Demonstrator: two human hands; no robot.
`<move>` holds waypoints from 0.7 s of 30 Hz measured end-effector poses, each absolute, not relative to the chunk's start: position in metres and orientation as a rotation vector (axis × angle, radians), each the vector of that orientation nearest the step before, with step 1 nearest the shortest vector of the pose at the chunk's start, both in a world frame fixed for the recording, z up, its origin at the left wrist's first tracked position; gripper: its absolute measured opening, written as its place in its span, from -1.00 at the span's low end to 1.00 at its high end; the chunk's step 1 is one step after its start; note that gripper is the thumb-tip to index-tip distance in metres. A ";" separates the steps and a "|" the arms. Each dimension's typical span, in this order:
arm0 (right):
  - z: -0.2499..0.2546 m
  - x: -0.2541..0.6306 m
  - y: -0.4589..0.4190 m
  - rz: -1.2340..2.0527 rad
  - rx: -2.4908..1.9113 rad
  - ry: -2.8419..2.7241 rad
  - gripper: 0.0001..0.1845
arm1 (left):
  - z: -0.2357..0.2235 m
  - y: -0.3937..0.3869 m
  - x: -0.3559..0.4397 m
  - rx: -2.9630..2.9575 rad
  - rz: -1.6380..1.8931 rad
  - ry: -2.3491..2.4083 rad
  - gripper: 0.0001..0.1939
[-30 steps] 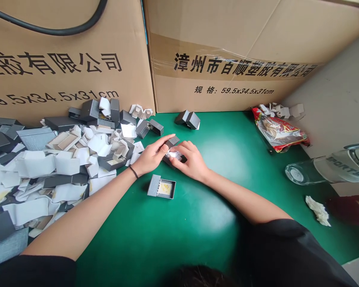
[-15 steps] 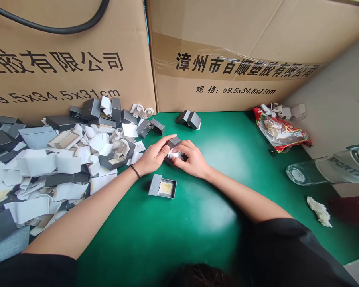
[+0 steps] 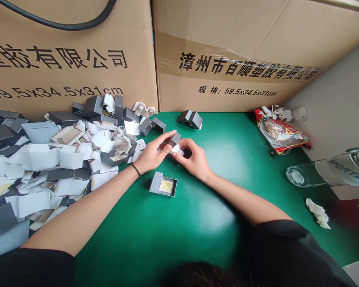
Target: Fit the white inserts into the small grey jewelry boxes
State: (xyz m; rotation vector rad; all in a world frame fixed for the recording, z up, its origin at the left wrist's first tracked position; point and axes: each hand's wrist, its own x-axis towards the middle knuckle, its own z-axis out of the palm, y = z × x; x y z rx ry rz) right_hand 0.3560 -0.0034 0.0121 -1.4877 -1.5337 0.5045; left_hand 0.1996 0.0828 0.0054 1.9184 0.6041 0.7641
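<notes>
My left hand (image 3: 152, 156) is closed around a small dark grey hinged box (image 3: 174, 139), its lid raised, held over the green table. The fingers of my right hand (image 3: 196, 160) pinch at a white paper lining (image 3: 176, 149) in the box. Part of the box's base is hidden behind the fingers. Just below my hands lies a second open grey box (image 3: 163, 185) with a yellowish patch on its inside floor. To the left spreads a heap of white paper linings (image 3: 67, 158) mixed with dark boxes.
Two large cardboard cartons (image 3: 233, 95) stand along the back of the green table (image 3: 143, 239). A pair of dark boxes (image 3: 190, 119) sits in front of them. On the right are a red food packet (image 3: 283, 131), a clear bottle (image 3: 314, 171) lying down and a crumpled tissue (image 3: 318, 213).
The white lining shows more at the box opening, and my right hand's fingers have drawn slightly away to the right. My left hand keeps its hold on the box.
</notes>
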 end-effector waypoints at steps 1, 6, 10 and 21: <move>0.012 0.356 -0.003 0.478 -1.497 -1.552 -0.76 | 0.005 0.083 0.199 1.902 0.768 0.602 -0.38; 0.014 0.362 0.000 0.291 -1.488 -1.742 -0.87 | 0.006 0.083 0.199 1.885 0.747 0.626 -0.38; 0.019 0.369 0.004 0.312 -1.460 -1.863 -0.87 | 0.011 0.081 0.200 1.916 0.715 0.670 -0.37; 0.027 0.369 0.004 -0.004 -1.518 -2.203 -0.78 | 0.010 0.079 0.200 1.919 0.706 0.633 -0.36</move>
